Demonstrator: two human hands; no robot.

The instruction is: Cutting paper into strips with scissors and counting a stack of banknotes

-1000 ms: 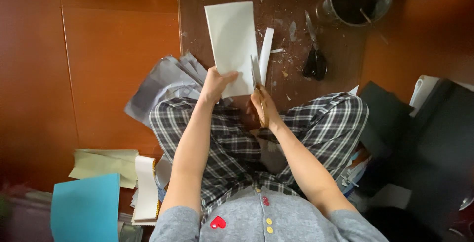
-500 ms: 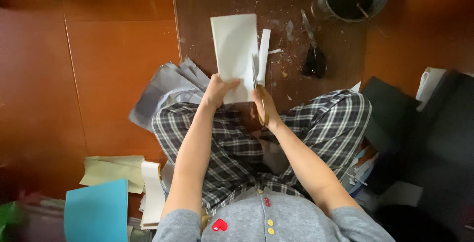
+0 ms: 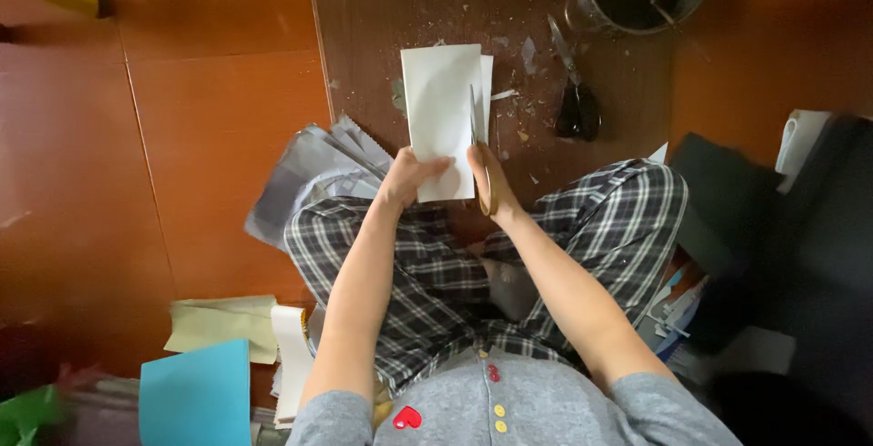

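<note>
Both hands are working one upright paper (image 3: 441, 110): your left hand (image 3: 411, 178) is pinching its bottom edge, your right hand (image 3: 488, 182) is gripping scissors (image 3: 475, 132) running lengthwise up its right side.

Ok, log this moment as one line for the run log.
left hand: holds white sheet | right hand: scissors cutting its right edge | spare black scissors on floor

Grey knit top, sleeves pushed up above the elbows; forearms bare down to the left hand (image 3: 411, 180) and right hand (image 3: 488, 182). Front of the top carries a red heart patch at near left and a short column of small buttons, one red, two yellow. Trousers: dark and pale plaid check, loose-fitting, possibly flannel; weave too blurred to confirm.
</note>
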